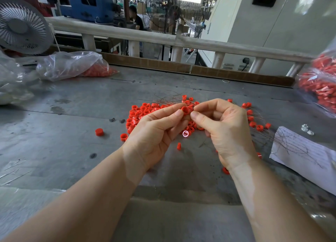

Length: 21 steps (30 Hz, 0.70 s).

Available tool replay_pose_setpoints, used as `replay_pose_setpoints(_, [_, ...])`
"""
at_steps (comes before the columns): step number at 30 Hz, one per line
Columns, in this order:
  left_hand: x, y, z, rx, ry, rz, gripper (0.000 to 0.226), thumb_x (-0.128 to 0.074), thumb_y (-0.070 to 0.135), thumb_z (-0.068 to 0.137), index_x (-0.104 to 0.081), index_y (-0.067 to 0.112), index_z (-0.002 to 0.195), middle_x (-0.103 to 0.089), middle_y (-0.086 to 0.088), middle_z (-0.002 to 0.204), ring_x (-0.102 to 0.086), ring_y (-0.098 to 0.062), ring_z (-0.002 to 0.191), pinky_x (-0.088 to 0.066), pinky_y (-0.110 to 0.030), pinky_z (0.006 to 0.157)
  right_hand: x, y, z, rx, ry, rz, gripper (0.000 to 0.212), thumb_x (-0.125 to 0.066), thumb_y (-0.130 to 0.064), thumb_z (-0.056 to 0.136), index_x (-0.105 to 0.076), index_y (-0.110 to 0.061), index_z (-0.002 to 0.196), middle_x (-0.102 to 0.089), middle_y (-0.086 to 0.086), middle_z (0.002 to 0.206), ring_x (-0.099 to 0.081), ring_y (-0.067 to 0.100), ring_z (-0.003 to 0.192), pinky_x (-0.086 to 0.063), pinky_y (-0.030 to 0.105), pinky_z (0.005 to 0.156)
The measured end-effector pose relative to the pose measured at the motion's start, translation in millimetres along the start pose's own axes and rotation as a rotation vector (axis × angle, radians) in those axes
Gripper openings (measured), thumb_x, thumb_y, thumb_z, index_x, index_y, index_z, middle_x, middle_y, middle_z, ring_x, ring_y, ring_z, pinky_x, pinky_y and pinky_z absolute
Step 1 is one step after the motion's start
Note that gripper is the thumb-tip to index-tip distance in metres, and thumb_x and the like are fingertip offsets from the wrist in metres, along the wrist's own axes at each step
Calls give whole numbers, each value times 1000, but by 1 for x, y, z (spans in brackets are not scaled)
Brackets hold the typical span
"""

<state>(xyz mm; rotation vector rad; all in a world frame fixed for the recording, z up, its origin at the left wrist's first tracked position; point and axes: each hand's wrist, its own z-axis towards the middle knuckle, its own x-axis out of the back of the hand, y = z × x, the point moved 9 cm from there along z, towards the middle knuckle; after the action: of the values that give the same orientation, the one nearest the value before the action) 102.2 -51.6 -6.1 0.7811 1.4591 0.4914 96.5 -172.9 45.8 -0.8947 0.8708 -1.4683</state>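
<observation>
Red cap (185,110) sits pinched in the grip of the left hand (154,130), touching the right hand (223,127) pinching wire (194,107).

A factory floor: blue machine (87,3), standing fans (163,7), bagged red caps (321,85).

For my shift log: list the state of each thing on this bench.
Left hand: pinches small red plastic cap.
Right hand: pinches the same cap.
Loose red cap pile: scattered on grey table.
Clear plastic bag: slumped, caps inside.
White paper sheet: flat, thin wires across it.
</observation>
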Motion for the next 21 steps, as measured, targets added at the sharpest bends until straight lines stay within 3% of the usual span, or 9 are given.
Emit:
replay_pose_setpoints(10, [-1, 1, 0, 0, -13, 2, 18, -60, 1, 64, -77, 7, 71, -73, -8, 74, -71, -12, 68, -56, -16, 61, 1, -1, 0, 7, -1, 3, 22, -72, 1, 76, -66, -19, 68, -64, -5, 55, -57, 2, 52, -39, 9, 48])
replay_pose_setpoints(16, [0, 3, 0, -32, -10, 47, 17, -61, 5, 65, -77, 9, 69, -73, -5, 72, -70, -9, 66, -55, -15, 61, -4, -9, -1, 102, -38, -103, 23, -70, 1, 78, -67, -21, 69, -69, -4, 66, -59, 2, 59, -41, 10, 53])
replay_pose_setpoints(21, [-2, 3, 1, -19, -29, 12, 18, -59, 4, 66, -77, 7, 71, -72, -7, 72, -70, -10, 66, -55, -16, 61, -3, -5, 0, 72, -24, -34, 27, -68, 3, 80, -67, -22, 70, -67, -8, 63, -59, 1, 57, -39, 8, 51])
